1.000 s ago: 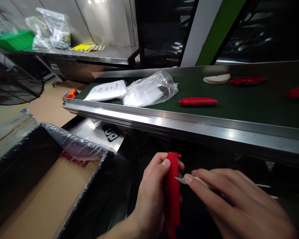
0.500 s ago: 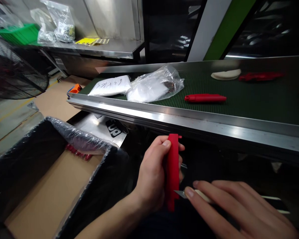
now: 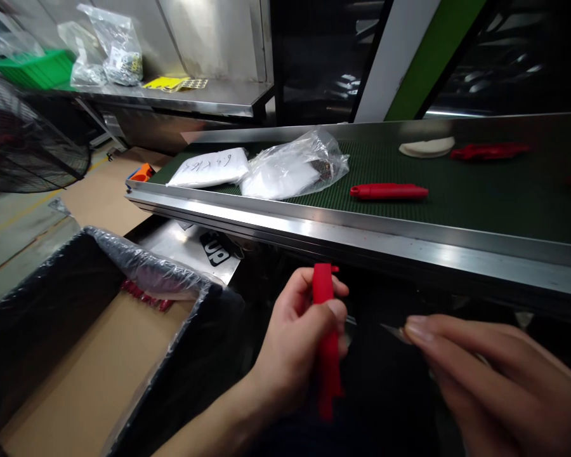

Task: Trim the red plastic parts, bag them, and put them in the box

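Observation:
My left hand (image 3: 297, 339) is wrapped round a long red plastic part (image 3: 330, 368), held upright below the conveyor's near rail, with the thumb across its face. Off to the right, my right hand (image 3: 499, 374) pinches a small craft knife (image 3: 400, 332). Its pointed blade aims left toward the red part, with a gap between them; the fingers hide most of the handle. On the green conveyor belt (image 3: 480, 209) lie a red plastic piece (image 3: 389, 192), a second red piece (image 3: 490, 151) and a cream curved piece (image 3: 427, 148).
A white packet (image 3: 209, 168) and a clear plastic bag (image 3: 295, 168) lie on the belt's left end. At lower left stands a box lined with black plastic (image 3: 185, 330), red pieces inside. A fan (image 3: 28, 139) and a steel table (image 3: 209, 98) are farther back.
My right hand has drawn the knife away from the red part, to the right and upward. My left thumb has shifted lower across the part, which has turned slightly.

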`<state>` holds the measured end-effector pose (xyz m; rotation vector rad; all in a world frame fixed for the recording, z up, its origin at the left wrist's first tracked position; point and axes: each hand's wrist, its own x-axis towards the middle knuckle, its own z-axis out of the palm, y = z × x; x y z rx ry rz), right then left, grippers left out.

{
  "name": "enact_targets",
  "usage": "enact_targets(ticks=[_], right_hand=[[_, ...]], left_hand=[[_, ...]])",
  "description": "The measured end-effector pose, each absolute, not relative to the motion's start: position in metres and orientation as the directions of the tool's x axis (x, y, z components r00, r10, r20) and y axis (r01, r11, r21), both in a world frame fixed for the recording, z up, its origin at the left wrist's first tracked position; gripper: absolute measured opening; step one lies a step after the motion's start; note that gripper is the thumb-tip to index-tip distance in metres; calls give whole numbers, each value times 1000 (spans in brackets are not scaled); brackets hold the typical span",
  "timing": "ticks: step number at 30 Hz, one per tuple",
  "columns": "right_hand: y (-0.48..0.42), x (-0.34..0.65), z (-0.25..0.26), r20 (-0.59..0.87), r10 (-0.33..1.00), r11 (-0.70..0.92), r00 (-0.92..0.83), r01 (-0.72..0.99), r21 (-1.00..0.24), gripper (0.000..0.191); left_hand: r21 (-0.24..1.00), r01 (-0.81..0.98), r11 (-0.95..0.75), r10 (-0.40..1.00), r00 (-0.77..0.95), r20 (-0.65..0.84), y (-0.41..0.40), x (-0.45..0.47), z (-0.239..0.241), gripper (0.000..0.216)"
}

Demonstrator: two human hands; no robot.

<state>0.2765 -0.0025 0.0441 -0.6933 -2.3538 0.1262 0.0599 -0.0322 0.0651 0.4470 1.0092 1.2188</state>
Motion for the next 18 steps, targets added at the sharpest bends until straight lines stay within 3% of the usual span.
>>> enact_targets(ticks=[2,7,13,18], right_hand=[[0,267,52,576,501,860,-646,446,-248,58],[-3,250,60,530,624,776,-574,534,-336,56],[5,257,59,471,472,877,-745,454,-159,53],[6,260,55,460,463,880,-758,457,-132,57]], left_hand=[[792,-499,350,922,35,-385,-40,61,64,17],[819,-416,395,913,83,-399,-52,63,64,23],[806,-458,375,920,79,-383,-55,66,65,25],[800,-471,371,920,67,-387,-56,69,65,24]])
